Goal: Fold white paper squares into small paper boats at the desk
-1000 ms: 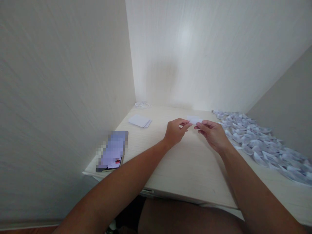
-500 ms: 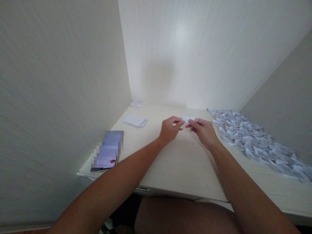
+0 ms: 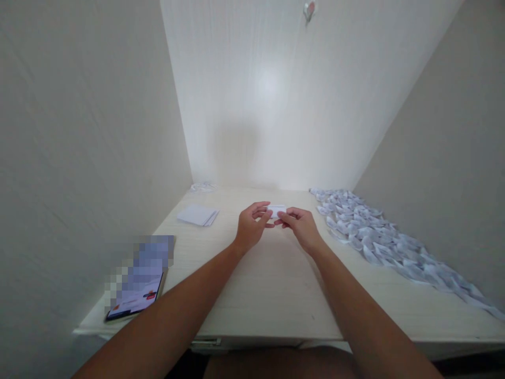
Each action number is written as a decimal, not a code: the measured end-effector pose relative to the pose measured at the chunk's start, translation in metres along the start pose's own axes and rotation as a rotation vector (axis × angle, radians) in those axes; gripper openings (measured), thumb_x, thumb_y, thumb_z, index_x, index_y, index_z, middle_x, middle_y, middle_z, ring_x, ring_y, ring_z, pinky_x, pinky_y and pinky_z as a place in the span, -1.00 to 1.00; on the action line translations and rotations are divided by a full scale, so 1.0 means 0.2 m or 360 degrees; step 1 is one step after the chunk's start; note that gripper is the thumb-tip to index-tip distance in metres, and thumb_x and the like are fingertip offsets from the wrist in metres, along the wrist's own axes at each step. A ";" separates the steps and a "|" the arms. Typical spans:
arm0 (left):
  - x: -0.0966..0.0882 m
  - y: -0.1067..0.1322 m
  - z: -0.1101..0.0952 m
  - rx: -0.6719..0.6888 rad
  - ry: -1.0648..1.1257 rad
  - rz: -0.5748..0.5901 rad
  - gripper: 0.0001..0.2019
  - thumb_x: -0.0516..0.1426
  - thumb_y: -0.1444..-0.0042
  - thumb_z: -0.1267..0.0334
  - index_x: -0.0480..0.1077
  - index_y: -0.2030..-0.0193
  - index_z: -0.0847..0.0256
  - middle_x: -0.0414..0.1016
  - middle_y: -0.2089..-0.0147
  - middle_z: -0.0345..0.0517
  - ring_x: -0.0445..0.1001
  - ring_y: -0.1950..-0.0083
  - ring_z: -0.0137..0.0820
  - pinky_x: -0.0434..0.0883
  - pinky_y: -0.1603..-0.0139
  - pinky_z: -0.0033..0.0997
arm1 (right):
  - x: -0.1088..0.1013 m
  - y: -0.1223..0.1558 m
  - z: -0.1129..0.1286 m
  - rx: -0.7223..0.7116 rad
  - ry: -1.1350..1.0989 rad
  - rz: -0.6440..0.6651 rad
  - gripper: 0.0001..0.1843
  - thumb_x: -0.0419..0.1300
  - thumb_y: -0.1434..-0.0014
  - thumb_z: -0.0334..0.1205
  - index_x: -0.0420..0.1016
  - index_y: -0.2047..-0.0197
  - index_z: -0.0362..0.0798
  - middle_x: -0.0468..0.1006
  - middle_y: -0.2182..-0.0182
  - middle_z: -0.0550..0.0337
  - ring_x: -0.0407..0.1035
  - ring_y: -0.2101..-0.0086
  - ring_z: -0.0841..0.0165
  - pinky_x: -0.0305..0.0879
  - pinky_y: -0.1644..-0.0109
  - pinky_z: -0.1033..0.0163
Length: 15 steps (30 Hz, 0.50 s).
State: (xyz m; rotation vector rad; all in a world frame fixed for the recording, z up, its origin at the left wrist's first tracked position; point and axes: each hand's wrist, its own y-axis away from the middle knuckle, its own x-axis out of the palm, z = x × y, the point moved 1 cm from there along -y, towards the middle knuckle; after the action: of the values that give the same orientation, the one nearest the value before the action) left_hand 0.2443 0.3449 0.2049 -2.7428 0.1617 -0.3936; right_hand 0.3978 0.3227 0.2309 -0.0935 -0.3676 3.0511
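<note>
A small folded piece of white paper (image 3: pixel 276 209) is held up between my two hands over the middle of the table. My left hand (image 3: pixel 253 223) pinches its left end between thumb and fingers. On the right end, my right hand (image 3: pixel 299 223) grips it the same way, thumb toward me. A fold line runs along the upper part of the paper. To the left of my hands lies a stack of flat white paper sheets (image 3: pixel 196 215). Many folded white paper pieces (image 3: pixel 365 223) are spread in a long pile to my right.
A phone (image 3: pixel 140 284) with a lit, partly blurred screen lies at the table's left front. White paper scraps (image 3: pixel 202 187) sit in the back left corner. Panels enclose the table (image 3: pixel 268 295) at the left, back and right. A small hook-like fixture (image 3: pixel 309 10) is on the back wall.
My view has tilted up and shifted right, so everything appears lower and further left. Both hands still hold the folded paper, which now shows more of its face.
</note>
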 end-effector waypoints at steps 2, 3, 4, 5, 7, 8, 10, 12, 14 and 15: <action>-0.01 -0.01 0.01 -0.0001 -0.0012 0.0001 -0.55 0.34 -0.03 0.11 0.49 0.00 0.34 0.51 0.13 0.01 0.60 0.24 -0.35 0.68 0.35 -0.33 | 0.00 0.00 0.00 -0.0001 -0.0032 0.0010 -0.62 0.47 0.11 0.06 0.54 0.47 -0.08 0.64 0.50 0.09 0.52 0.44 0.30 0.32 0.34 0.26; -0.01 -0.01 0.01 0.0003 -0.0017 0.0004 -0.55 0.34 -0.03 0.11 0.49 -0.01 0.34 0.51 0.12 0.02 0.60 0.23 -0.34 0.68 0.34 -0.33 | 0.00 0.00 0.00 -0.0005 -0.0036 0.0011 -0.63 0.48 0.11 0.05 0.55 0.46 -0.08 0.64 0.49 0.09 0.54 0.42 0.29 0.32 0.34 0.26; -0.01 -0.01 0.01 0.0009 -0.0023 0.0009 -0.55 0.33 -0.04 0.11 0.49 -0.01 0.35 0.51 0.12 0.03 0.60 0.21 -0.33 0.68 0.33 -0.32 | 0.00 0.01 0.01 -0.0012 -0.0033 0.0008 -0.63 0.48 0.11 0.04 0.55 0.45 -0.08 0.64 0.47 0.10 0.55 0.40 0.27 0.33 0.35 0.26; -0.01 -0.01 0.01 0.0014 -0.0029 0.0018 -0.55 0.33 -0.04 0.10 0.49 -0.01 0.35 0.52 0.11 0.04 0.61 0.20 -0.32 0.68 0.32 -0.32 | 0.00 0.01 0.01 -0.0023 -0.0023 0.0001 -0.64 0.47 0.11 0.03 0.56 0.44 -0.08 0.64 0.46 0.10 0.56 0.39 0.26 0.33 0.35 0.26; -0.01 -0.01 0.00 0.0020 -0.0034 0.0037 -0.55 0.32 -0.05 0.08 0.49 0.00 0.36 0.53 0.11 0.05 0.61 0.19 -0.31 0.68 0.32 -0.33 | 0.00 0.01 0.01 -0.0055 0.0008 -0.0026 -0.65 0.46 0.10 0.03 0.58 0.41 -0.07 0.65 0.44 0.10 0.55 0.37 0.25 0.34 0.36 0.26; -0.01 -0.01 0.00 0.0020 -0.0032 0.0045 -0.55 0.32 -0.05 0.08 0.49 0.01 0.36 0.54 0.13 0.05 0.61 0.19 -0.31 0.68 0.33 -0.33 | 0.00 0.01 0.01 -0.0072 0.0025 -0.0046 -0.66 0.45 0.08 0.03 0.60 0.39 -0.07 0.65 0.43 0.10 0.54 0.37 0.26 0.35 0.36 0.25; -0.01 -0.01 -0.01 0.0014 -0.0019 0.0057 -0.55 0.33 -0.03 0.07 0.50 0.04 0.37 0.54 0.16 0.02 0.61 0.21 -0.31 0.68 0.35 -0.33 | 0.00 0.01 0.02 -0.0093 0.0046 -0.0090 -0.68 0.43 0.04 0.03 0.62 0.37 -0.06 0.65 0.42 0.10 0.51 0.40 0.29 0.35 0.36 0.24; -0.01 0.00 -0.01 0.0006 -0.0008 0.0060 -0.55 0.34 -0.01 0.06 0.50 0.07 0.36 0.55 0.19 0.01 0.61 0.23 -0.32 0.68 0.35 -0.32 | 0.01 0.01 0.02 -0.0092 0.0044 -0.0112 -0.69 0.42 0.04 0.03 0.61 0.39 -0.05 0.64 0.45 0.12 0.50 0.42 0.30 0.35 0.37 0.24; -0.01 0.00 -0.01 -0.0001 -0.0003 0.0054 -0.55 0.35 0.01 0.04 0.50 0.09 0.35 0.56 0.21 0.00 0.61 0.24 -0.31 0.68 0.35 -0.32 | 0.01 0.01 0.02 -0.0086 0.0021 -0.0105 -0.69 0.43 0.05 0.03 0.57 0.43 -0.05 0.63 0.47 0.13 0.52 0.42 0.28 0.35 0.38 0.25; -0.01 0.00 -0.01 -0.0004 -0.0002 0.0051 -0.55 0.35 0.01 0.04 0.50 0.10 0.35 0.56 0.22 -0.01 0.61 0.24 -0.31 0.68 0.35 -0.32 | 0.01 0.01 0.02 -0.0086 0.0009 -0.0099 -0.68 0.44 0.06 0.03 0.55 0.44 -0.04 0.63 0.47 0.13 0.54 0.41 0.27 0.35 0.38 0.25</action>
State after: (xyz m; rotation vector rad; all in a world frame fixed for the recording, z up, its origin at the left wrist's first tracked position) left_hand 0.2419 0.3448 0.2064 -2.7394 0.2060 -0.3833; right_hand 0.3957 0.3205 0.2338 -0.0915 -0.4438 2.9795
